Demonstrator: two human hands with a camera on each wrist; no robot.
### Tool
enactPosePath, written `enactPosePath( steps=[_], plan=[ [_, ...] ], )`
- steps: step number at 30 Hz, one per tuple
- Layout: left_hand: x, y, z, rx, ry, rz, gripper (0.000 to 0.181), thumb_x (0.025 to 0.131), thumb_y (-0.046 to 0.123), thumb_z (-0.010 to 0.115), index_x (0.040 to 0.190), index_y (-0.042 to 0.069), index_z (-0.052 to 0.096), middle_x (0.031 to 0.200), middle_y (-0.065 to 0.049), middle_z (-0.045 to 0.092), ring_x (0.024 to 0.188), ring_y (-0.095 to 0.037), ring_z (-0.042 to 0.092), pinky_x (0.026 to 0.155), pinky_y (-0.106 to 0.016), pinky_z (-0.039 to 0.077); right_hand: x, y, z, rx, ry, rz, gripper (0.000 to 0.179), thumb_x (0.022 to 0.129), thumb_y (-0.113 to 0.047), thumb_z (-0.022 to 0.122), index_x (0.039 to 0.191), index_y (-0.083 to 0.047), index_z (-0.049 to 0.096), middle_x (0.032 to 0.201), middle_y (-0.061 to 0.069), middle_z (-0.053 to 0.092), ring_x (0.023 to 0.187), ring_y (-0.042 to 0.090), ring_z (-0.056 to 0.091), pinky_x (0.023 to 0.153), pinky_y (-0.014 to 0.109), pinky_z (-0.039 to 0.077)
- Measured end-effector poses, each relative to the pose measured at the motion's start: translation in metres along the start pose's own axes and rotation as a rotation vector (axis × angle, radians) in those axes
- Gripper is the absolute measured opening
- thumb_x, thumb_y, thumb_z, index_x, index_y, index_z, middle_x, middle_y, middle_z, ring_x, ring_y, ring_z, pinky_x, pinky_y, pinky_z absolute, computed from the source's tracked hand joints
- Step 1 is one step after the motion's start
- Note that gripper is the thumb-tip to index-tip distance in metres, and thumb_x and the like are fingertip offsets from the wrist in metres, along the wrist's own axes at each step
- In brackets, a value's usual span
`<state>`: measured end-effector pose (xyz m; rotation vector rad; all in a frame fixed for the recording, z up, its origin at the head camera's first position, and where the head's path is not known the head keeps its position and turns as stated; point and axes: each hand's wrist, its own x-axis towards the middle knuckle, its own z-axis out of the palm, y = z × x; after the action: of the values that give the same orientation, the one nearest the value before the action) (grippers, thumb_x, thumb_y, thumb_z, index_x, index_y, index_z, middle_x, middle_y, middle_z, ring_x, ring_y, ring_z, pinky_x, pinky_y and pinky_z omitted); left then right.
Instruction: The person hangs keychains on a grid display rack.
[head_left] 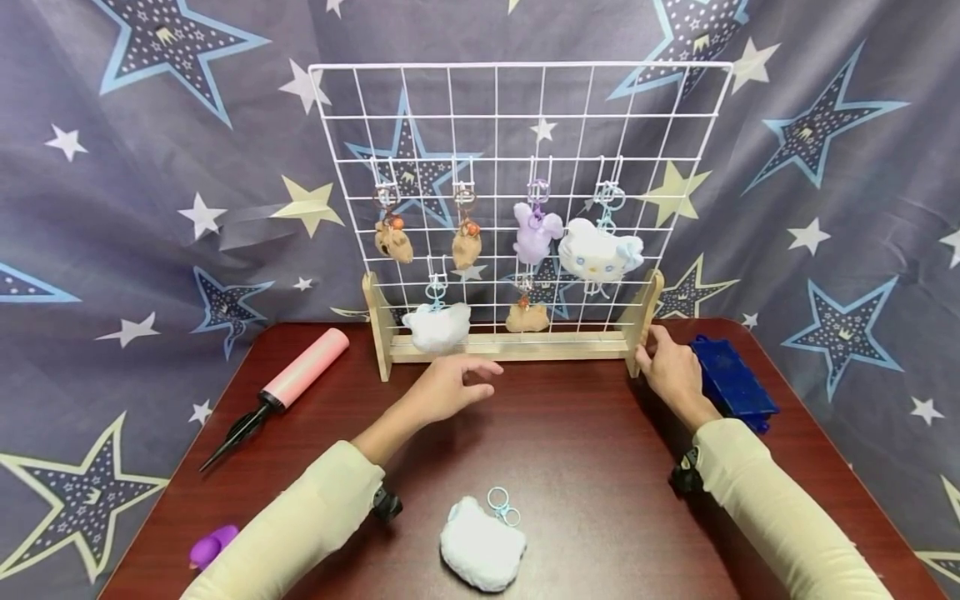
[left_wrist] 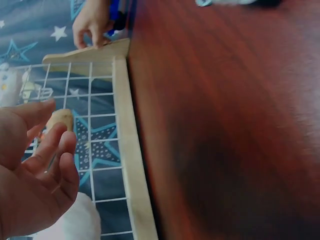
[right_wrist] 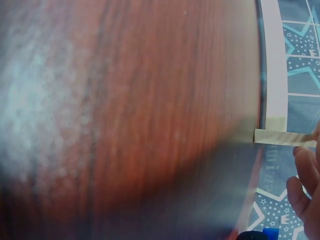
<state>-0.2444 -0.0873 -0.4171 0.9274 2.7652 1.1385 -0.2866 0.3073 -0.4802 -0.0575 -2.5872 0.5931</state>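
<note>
A white wire grid rack [head_left: 497, 117] stands upright on a wooden base [head_left: 517, 348] at the back of the table. My right hand [head_left: 671, 367] grips the rack's right wooden leg [head_left: 647, 321] between thumb and fingers. Below the grid, my left hand [head_left: 450, 388] hovers with loosely extended fingers, holding nothing. Just behind it hangs a white plush keychain [head_left: 437, 327], with a small brown plush keychain [head_left: 527, 317] to its right. Higher up hang two brown plush keychains [head_left: 467, 246], a purple one [head_left: 536, 235] and a white cat-face one [head_left: 597, 252].
A white plush keychain [head_left: 482, 546] with a light blue ring lies at the table's front. On the left are a pink hand pump [head_left: 307, 368] and a purple object [head_left: 213, 547]. A blue plastic case [head_left: 731, 379] lies beside my right hand. Star-patterned cloth [head_left: 225, 167] hangs behind.
</note>
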Motion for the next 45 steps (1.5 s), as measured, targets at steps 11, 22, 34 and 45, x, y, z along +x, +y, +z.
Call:
enactPosePath(
  steps=[11,22,34,45],
  plan=[
    [-0.028,-0.008,0.02,0.085,-0.209,0.082,0.027,0.087,0.014,0.079,0.115,0.014,0.076,0.108,-0.003,0.076,0.101,-0.021,0.071,0.088,-0.035,0.057,0.0,0.0,0.0,0.008,0.008,-0.009,0.035,0.093,-0.024,0.064,0.125,-0.01,0.061,0.094,0.015,0.078,0.081,0.045,0.071,0.071,0.06,0.052],
    [-0.043,-0.014,0.041,0.096,-0.444,0.127,0.03,0.082,0.015,0.083,0.111,0.018,0.078,0.094,0.002,0.071,0.082,-0.003,0.062,0.073,-0.013,0.049,0.0,0.004,0.004,-0.001,0.006,-0.011,0.036,0.093,-0.025,0.064,0.126,-0.01,0.061,0.094,0.015,0.078,0.08,0.045,0.071,0.07,0.06,0.052],
    [-0.045,-0.008,0.051,0.18,-0.555,0.193,0.034,0.078,0.018,0.086,0.111,0.023,0.079,0.088,0.007,0.067,0.081,0.002,0.056,0.074,-0.01,0.044,0.0,0.003,0.003,-0.004,0.013,-0.016,0.035,0.093,-0.025,0.064,0.124,-0.01,0.061,0.092,0.015,0.078,0.079,0.045,0.07,0.069,0.06,0.052],
    [-0.047,-0.011,0.058,0.204,-0.535,0.192,0.028,0.076,0.018,0.087,0.102,0.026,0.08,0.082,0.01,0.063,0.077,0.003,0.053,0.071,-0.01,0.042,0.0,0.003,0.003,0.003,0.025,-0.03,0.035,0.093,-0.025,0.063,0.124,-0.009,0.061,0.091,0.016,0.078,0.077,0.043,0.07,0.068,0.059,0.052]
  ],
)
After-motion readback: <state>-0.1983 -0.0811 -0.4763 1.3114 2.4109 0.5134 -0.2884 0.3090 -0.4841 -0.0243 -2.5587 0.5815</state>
